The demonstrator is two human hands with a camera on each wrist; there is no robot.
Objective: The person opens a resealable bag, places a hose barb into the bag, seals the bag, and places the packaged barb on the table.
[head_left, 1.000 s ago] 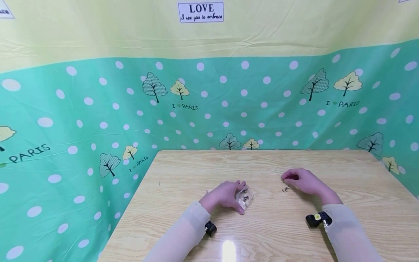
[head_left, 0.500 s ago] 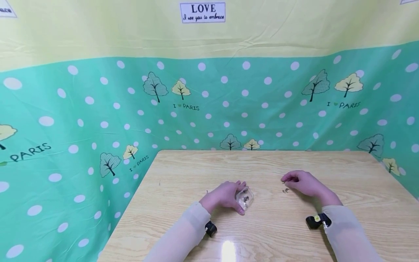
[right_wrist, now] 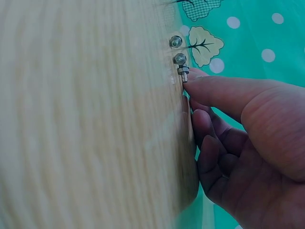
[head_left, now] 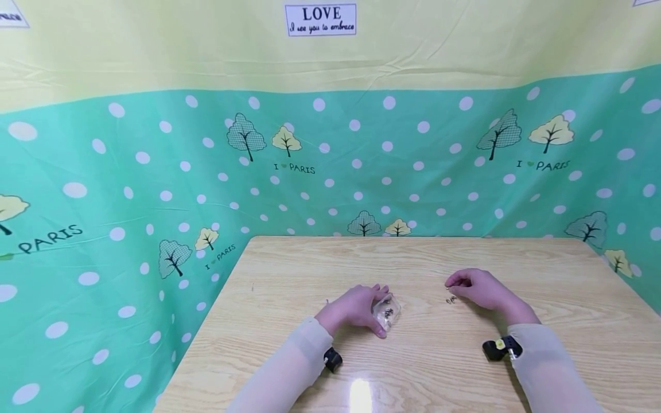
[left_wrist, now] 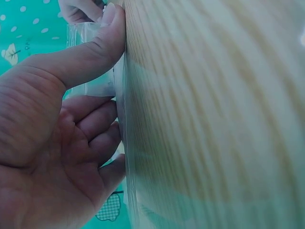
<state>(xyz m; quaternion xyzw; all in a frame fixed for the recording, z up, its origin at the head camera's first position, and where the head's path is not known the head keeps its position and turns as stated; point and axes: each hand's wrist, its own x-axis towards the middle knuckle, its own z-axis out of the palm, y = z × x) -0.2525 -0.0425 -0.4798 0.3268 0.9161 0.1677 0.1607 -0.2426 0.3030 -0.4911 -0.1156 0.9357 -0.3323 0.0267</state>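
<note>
In the head view my left hand [head_left: 356, 308] grips a small clear plastic box [head_left: 396, 308] on the table, thumb along its near side and fingers at the far side. Several small dark metal pieces lie inside. To the right, my right hand [head_left: 482, 288] is low over the tabletop. Its thumb and index finger pinch a small bolt [right_wrist: 184, 75], partly hidden by the fingertips. Two more bolts [right_wrist: 179, 58] lie close by on the wood, their round ends toward the right wrist camera. The other right fingers curl loosely beside the table.
The wooden table [head_left: 310, 258] has a bright light reflection [head_left: 360, 396] near its front. A polka-dot cloth [head_left: 351, 166] hangs behind and to the left. A small thin dark object [head_left: 327, 302] shows just beyond my left wrist.
My right hand has dipped very slightly nearer, its fingertips staying by the bolts. The left hand and the box hold their place. The head view has shifted a little.
</note>
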